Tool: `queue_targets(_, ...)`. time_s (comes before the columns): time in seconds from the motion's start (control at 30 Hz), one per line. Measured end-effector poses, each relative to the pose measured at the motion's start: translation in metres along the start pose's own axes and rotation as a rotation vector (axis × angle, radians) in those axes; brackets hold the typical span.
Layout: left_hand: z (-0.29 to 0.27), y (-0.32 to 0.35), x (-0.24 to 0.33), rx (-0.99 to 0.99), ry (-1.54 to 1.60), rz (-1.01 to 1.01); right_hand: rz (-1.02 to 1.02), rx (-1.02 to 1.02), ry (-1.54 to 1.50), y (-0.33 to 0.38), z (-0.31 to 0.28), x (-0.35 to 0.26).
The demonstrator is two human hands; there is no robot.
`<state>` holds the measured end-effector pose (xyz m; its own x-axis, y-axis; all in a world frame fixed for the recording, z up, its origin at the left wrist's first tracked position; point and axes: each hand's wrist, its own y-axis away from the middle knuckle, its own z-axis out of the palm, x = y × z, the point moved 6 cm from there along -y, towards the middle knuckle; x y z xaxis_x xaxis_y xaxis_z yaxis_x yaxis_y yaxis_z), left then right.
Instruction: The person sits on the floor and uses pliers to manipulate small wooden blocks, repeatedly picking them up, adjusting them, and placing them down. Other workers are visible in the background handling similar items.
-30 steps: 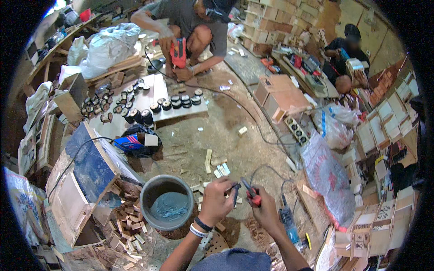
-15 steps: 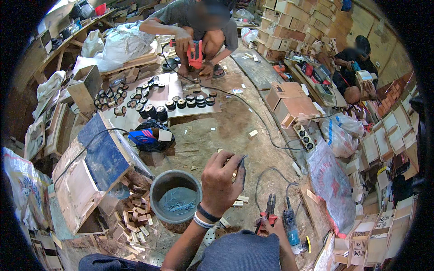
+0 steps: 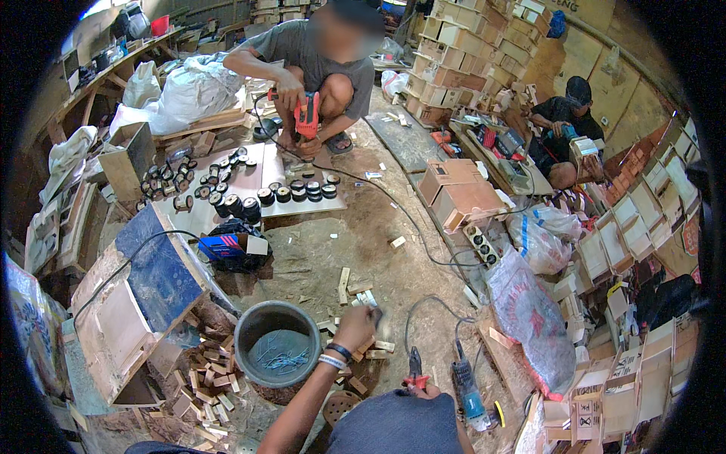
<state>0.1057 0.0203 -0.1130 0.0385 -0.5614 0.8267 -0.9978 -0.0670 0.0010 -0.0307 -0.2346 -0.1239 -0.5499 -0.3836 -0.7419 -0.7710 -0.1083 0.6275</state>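
Note:
My left hand (image 3: 358, 327) hovers over small wood blocks (image 3: 355, 289) on the dusty floor, just right of a grey bucket (image 3: 243, 356) with nails in it. Its fingers are curled and blurred, so I cannot see whether anything is in them. Bracelets sit on that wrist. My right hand (image 3: 426, 390) shows only as a sliver above my knee, gripping red-handled pliers (image 3: 414, 369) that point upward. A blue angle grinder (image 3: 467, 392) lies just right of the pliers, with its cable looping away.
A crouching person holds a red drill (image 3: 306, 115) over a board with several black wheels (image 3: 227, 198). Another person (image 3: 563, 125) works at the right. Wood offcuts (image 3: 203, 382), a power strip (image 3: 481, 246), a plastic sack (image 3: 529, 318) and stacked wooden boxes (image 3: 465, 57) surround me.
My left hand has dropped from a raised position down toward the wood blocks. The pliers moved away from my left hand to lower right, near my knee. The view tilted slightly.

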Motion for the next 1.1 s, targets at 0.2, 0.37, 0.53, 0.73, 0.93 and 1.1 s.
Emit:
queue_targets(0.2,-0.045,-0.006,-0.001,0.168,-0.131,-0.096,-0.021,0.017,-0.249,0.009,0.008,0.001)
queue_targets(0.37,0.050,0.051,-0.016,-0.180,-0.551,0.096,0.113,-0.092,-0.536,-0.008,0.013,0.032)
queue_targets(0.53,0.091,0.075,-0.021,-0.096,-0.587,0.159,0.072,-0.123,-0.696,-0.018,0.000,0.038)
queue_targets(0.73,0.077,0.051,-0.026,-0.375,-0.395,0.075,0.172,-0.084,-0.724,-0.014,0.005,0.028)
queue_targets(0.93,0.077,0.040,-0.015,-0.383,-0.462,0.224,0.117,-0.131,-0.762,0.012,0.013,-0.001)
queue_targets(1.1,0.091,0.033,-0.038,-0.423,-0.200,0.194,0.113,-0.076,-0.865,0.011,0.016,-0.014)
